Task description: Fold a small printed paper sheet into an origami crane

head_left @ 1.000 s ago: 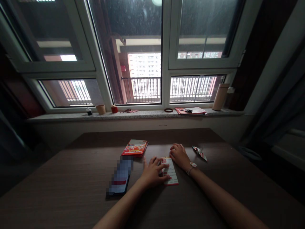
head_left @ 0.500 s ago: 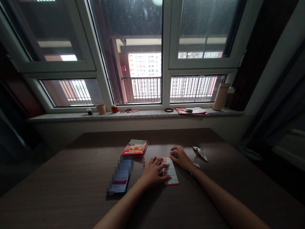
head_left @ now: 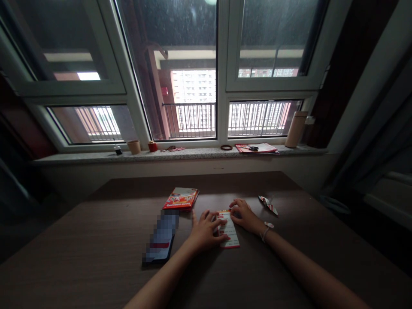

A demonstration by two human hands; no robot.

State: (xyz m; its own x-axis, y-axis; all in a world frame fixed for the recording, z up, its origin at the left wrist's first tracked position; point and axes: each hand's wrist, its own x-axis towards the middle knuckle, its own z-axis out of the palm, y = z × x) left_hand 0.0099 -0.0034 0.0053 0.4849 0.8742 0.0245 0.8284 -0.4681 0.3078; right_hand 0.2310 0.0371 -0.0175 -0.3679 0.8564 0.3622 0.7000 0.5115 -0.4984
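A small white printed leaflet [head_left: 229, 237] with red marks and a red lower edge lies flat on the table. My left hand [head_left: 206, 229] rests over its left side, fingers spread and lying on the paper, with nothing gripped. At the leaflet's upper right corner is my right hand [head_left: 243, 215], its fingers curled inward and the thumb at the paper's edge. The fingertips partly hide that corner. A thin bracelet [head_left: 265, 233] with a pale piece circles my right wrist.
Left of my hands lie a stack of red and yellow printed booklets [head_left: 180, 199] and a phone [head_left: 160, 240]. A crumpled wrapper [head_left: 268, 205] is to the right. The windowsill bears a paper cup [head_left: 134, 147], scissors [head_left: 253, 148] on papers, and a tan bottle [head_left: 296, 130].
The whole view has shifted slightly, with the scene a little further left. Both hands keep nearly the same pose at the leaflet.
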